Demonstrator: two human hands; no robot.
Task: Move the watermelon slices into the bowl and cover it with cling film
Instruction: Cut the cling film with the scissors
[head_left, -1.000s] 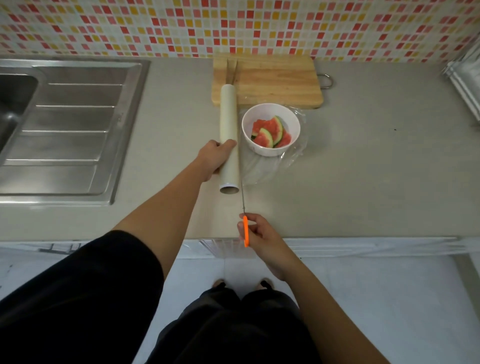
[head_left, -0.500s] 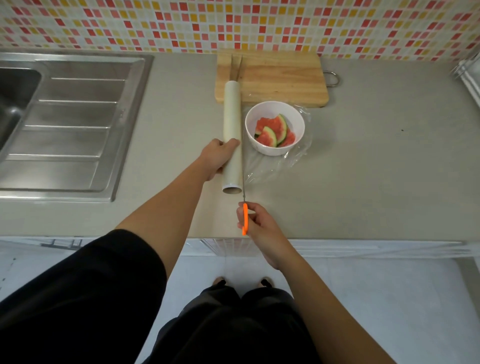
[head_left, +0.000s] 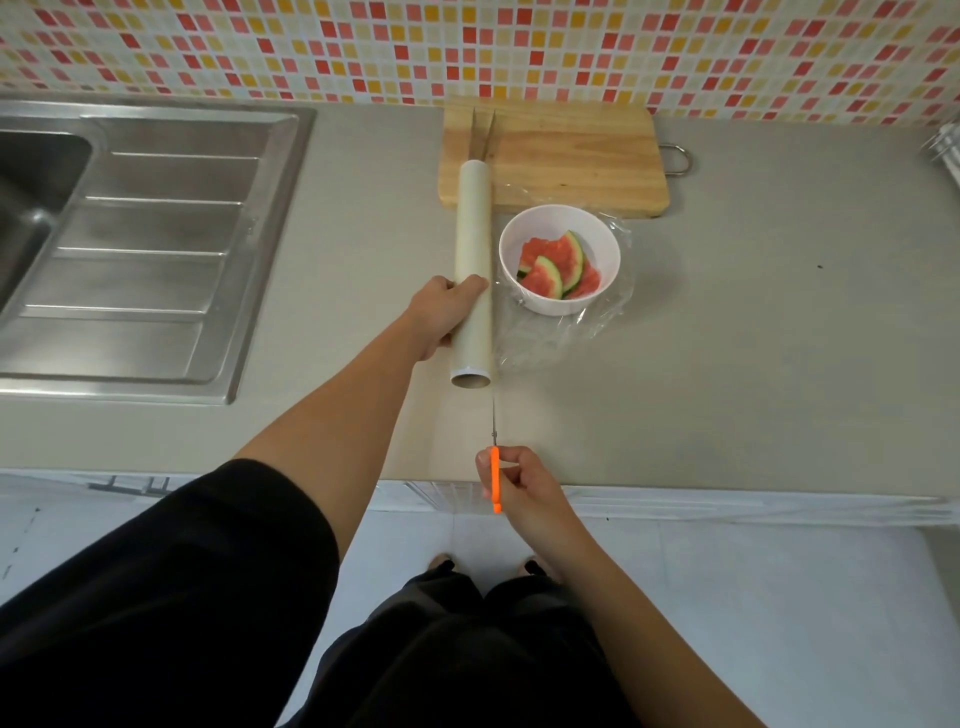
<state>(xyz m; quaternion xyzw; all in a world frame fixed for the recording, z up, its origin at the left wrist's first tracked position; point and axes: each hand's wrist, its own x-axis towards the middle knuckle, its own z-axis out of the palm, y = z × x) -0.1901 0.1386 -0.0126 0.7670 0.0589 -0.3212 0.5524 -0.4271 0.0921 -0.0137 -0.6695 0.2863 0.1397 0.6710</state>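
Observation:
A white bowl with several watermelon slices stands on the counter in front of the cutting board. A sheet of clear cling film lies over and around the bowl, running left to the roll. My left hand grips the cling film roll, which lies on the counter left of the bowl. My right hand holds orange-handled scissors near the counter's front edge, blades pointing at the roll's near end.
A wooden cutting board lies at the back against the tiled wall. A steel sink with drainboard fills the left side. A rack's edge shows at far right. The counter's front edge runs just past my right hand.
The scissors and my right hand have shifted slightly; the blade tips stay just below the roll's near end. My left hand keeps its grip on the roll.

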